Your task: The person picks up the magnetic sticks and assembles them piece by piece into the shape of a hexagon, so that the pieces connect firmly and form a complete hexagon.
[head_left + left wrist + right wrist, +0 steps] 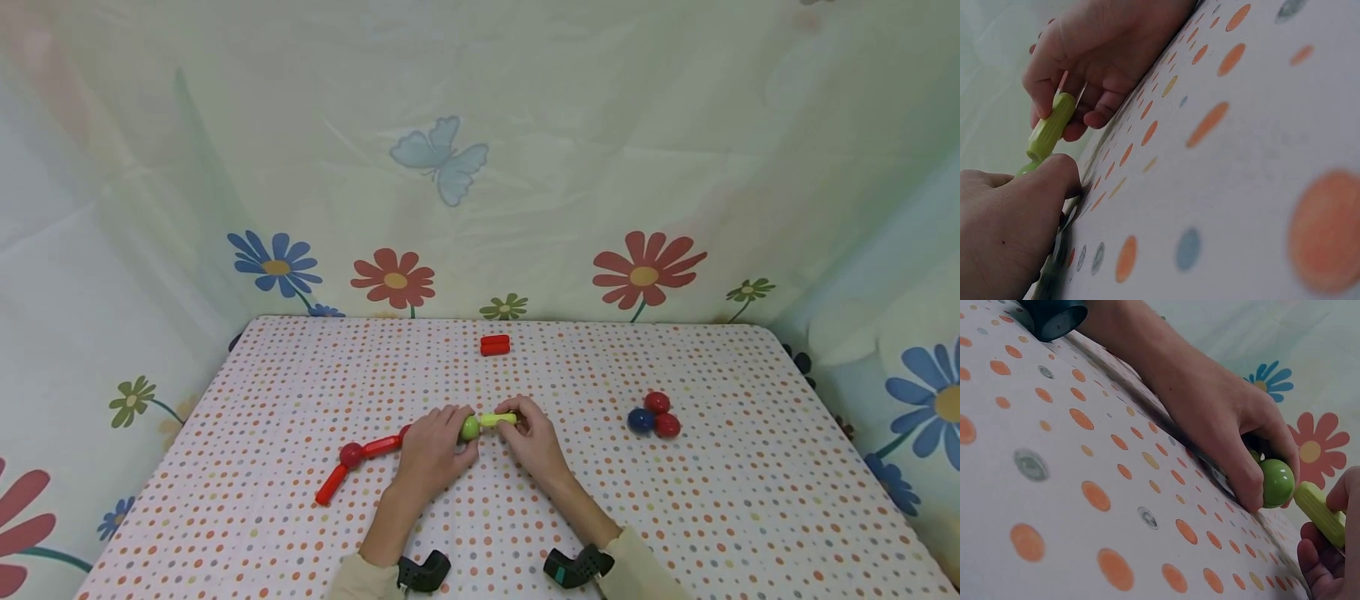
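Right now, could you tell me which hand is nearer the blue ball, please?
Right: the right hand is left of the blue ball, apart; the left hand is farther left.

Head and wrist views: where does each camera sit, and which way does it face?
Head: worn on the person's head, facing forward and down at the dotted white tabletop; left hand, right hand, beige sleeves show.
Left wrist: on that wrist, facing the right hand pinching a ribbed yellow-green stick; the left hand shows nearer.
Right wrist: on that wrist, facing the left hand gripping a glossy green ball; the right hand shows at right.
Both wrist views share the hands and stick.
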`<action>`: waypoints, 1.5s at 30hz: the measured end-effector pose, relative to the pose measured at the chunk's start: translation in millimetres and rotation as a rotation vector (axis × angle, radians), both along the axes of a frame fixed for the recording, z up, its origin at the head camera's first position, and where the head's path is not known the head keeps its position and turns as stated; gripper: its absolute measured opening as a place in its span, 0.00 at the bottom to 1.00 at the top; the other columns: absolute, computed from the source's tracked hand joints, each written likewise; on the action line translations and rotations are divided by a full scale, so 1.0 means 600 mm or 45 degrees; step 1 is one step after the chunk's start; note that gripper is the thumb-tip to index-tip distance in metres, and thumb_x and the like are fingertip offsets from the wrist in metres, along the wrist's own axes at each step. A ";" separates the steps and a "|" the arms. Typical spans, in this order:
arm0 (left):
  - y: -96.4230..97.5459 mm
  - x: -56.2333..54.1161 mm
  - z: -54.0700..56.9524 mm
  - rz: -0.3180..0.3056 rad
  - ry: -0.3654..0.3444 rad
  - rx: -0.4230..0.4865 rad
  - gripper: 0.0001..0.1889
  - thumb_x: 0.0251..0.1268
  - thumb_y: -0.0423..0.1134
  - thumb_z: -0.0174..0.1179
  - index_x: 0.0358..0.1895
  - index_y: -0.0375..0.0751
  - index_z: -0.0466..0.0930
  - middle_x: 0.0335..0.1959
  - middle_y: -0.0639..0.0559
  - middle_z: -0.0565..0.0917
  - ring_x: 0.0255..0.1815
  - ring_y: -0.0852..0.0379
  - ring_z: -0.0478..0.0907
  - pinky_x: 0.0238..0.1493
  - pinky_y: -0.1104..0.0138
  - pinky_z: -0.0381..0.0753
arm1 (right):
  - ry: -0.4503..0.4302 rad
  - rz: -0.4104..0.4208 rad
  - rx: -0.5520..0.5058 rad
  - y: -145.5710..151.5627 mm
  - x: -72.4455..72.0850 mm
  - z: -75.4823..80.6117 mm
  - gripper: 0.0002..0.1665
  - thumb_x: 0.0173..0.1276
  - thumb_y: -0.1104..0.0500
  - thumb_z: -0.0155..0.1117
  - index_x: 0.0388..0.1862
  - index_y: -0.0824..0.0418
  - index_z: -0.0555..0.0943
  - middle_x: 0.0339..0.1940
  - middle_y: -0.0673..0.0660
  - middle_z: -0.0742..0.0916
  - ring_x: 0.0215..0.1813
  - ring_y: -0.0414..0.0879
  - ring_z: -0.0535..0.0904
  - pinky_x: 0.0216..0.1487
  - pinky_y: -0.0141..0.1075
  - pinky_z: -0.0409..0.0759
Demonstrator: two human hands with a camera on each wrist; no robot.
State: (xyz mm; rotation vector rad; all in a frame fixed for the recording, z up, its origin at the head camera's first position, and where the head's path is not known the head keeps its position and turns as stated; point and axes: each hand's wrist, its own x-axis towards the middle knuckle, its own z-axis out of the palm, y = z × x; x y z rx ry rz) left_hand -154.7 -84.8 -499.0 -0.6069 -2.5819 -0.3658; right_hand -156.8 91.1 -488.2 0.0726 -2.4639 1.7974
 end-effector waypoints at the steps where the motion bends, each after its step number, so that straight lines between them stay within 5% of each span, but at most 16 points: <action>1: 0.000 0.000 0.000 0.001 -0.001 0.001 0.18 0.56 0.48 0.65 0.51 0.52 0.78 0.37 0.59 0.82 0.31 0.63 0.73 0.32 0.71 0.75 | 0.003 0.003 0.010 0.000 0.000 0.000 0.11 0.62 0.67 0.61 0.43 0.57 0.80 0.46 0.54 0.81 0.40 0.42 0.73 0.39 0.24 0.72; 8: -0.001 0.000 -0.001 0.006 -0.024 0.010 0.19 0.55 0.48 0.65 0.51 0.51 0.79 0.39 0.59 0.82 0.33 0.63 0.75 0.35 0.70 0.76 | 0.041 0.020 0.032 0.001 -0.001 -0.004 0.09 0.64 0.66 0.60 0.41 0.56 0.81 0.44 0.54 0.81 0.29 0.39 0.67 0.29 0.25 0.66; 20: 0.002 0.000 0.000 0.017 -0.025 0.014 0.19 0.55 0.48 0.65 0.51 0.53 0.78 0.37 0.60 0.81 0.31 0.63 0.72 0.33 0.71 0.74 | 0.100 0.012 0.049 0.005 0.000 -0.001 0.07 0.73 0.57 0.57 0.37 0.56 0.81 0.37 0.52 0.82 0.34 0.40 0.74 0.36 0.28 0.74; 28: 0.002 -0.001 -0.002 -0.013 0.071 -0.010 0.23 0.58 0.46 0.64 0.59 0.62 0.78 0.40 0.57 0.82 0.28 0.62 0.72 0.26 0.72 0.69 | 0.105 0.006 0.068 0.006 0.000 -0.002 0.10 0.74 0.56 0.55 0.34 0.56 0.82 0.35 0.53 0.83 0.33 0.39 0.73 0.37 0.28 0.72; 33: 0.001 -0.003 -0.003 -0.047 0.056 0.034 0.18 0.62 0.44 0.63 0.56 0.57 0.79 0.52 0.56 0.81 0.46 0.57 0.80 0.44 0.64 0.80 | 0.127 0.001 0.076 0.005 -0.001 -0.001 0.12 0.74 0.55 0.54 0.33 0.55 0.82 0.36 0.52 0.84 0.34 0.39 0.73 0.39 0.28 0.72; 37: 0.000 -0.002 -0.003 -0.123 -0.002 0.077 0.20 0.64 0.40 0.62 0.59 0.50 0.77 0.60 0.52 0.78 0.60 0.54 0.76 0.59 0.58 0.77 | 0.125 -0.020 0.072 0.005 -0.001 -0.001 0.11 0.74 0.56 0.55 0.33 0.55 0.82 0.37 0.51 0.84 0.35 0.38 0.74 0.39 0.28 0.73; 45: 0.001 0.001 0.000 -0.145 -0.075 0.062 0.20 0.67 0.37 0.58 0.62 0.55 0.76 0.60 0.52 0.78 0.60 0.53 0.77 0.57 0.57 0.77 | 0.127 -0.082 0.071 0.011 0.001 -0.003 0.08 0.72 0.57 0.57 0.35 0.55 0.82 0.38 0.51 0.84 0.36 0.38 0.76 0.39 0.28 0.76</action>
